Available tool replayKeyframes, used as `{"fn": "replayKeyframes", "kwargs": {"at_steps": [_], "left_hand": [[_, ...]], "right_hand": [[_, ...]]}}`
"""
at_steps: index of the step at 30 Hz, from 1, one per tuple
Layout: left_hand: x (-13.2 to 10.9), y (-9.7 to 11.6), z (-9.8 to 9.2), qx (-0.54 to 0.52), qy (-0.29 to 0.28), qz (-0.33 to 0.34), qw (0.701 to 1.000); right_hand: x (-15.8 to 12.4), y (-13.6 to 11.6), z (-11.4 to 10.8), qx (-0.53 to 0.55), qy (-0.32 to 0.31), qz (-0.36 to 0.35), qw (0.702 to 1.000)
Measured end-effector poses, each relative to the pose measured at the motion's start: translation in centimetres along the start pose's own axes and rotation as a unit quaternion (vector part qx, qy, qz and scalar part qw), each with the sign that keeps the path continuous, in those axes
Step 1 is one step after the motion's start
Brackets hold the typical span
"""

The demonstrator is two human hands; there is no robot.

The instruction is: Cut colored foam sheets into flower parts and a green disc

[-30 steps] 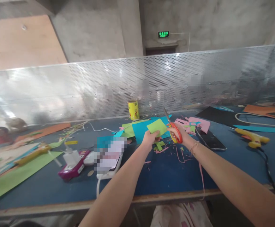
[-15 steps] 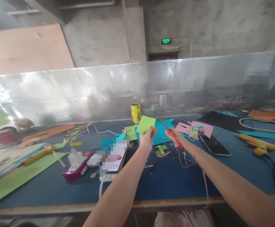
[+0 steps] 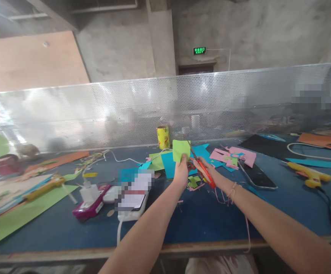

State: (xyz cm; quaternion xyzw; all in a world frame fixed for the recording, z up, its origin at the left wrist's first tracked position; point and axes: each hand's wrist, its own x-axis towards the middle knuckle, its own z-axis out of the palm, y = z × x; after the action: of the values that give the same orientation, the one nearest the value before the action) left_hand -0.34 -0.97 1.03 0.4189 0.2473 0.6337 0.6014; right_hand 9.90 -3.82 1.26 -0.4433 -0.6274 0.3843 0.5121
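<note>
My left hand [image 3: 181, 170] pinches a small light-green paper square [image 3: 181, 149], holding it upright above the blue table [image 3: 205, 217]. Right beside it, my right hand [image 3: 203, 170] grips red-handled scissors [image 3: 201, 167]; their blades point up and meet the square's right edge. Beneath my hands lie green and pink paper scraps [image 3: 193, 182] and a teal sheet [image 3: 179, 160].
A yellow can [image 3: 163, 137] stands by the perforated metal screen [image 3: 165, 106]. A phone [image 3: 132, 196] and a purple charger [image 3: 89, 205] lie left of my arms. Another phone [image 3: 257, 175], pink cut-outs [image 3: 233, 155] and a yellow glue gun [image 3: 309, 176] lie to the right. A green sheet [image 3: 19, 215] covers the left end.
My left hand turned the green square upright and lifted it. My right hand brought the scissors leftward until the blades reached the paper's edge. The camera tilted slightly.
</note>
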Motion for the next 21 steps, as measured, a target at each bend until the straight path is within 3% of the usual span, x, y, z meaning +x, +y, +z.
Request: {"fn": "replayKeyframes", "kwargs": {"at_steps": [3, 14, 21], "left_hand": [[0.2, -0.6, -0.2, 0.036, -0.018, 0.017, 0.999], [0.0, -0.1, -0.4, 0.134, 0.068, 0.06, 0.987], [-0.2, 0.4, -0.2, 0.174, 0.047, 0.073, 0.981]], "right_hand": [[-0.1, 0.0, 0.1, 0.021, -0.01, -0.016, 1.0], [0.2, 0.8, 0.3, 0.043, -0.025, 0.032, 0.998], [-0.4, -0.4, 0.4, 0.021, -0.033, 0.009, 0.999]]}}
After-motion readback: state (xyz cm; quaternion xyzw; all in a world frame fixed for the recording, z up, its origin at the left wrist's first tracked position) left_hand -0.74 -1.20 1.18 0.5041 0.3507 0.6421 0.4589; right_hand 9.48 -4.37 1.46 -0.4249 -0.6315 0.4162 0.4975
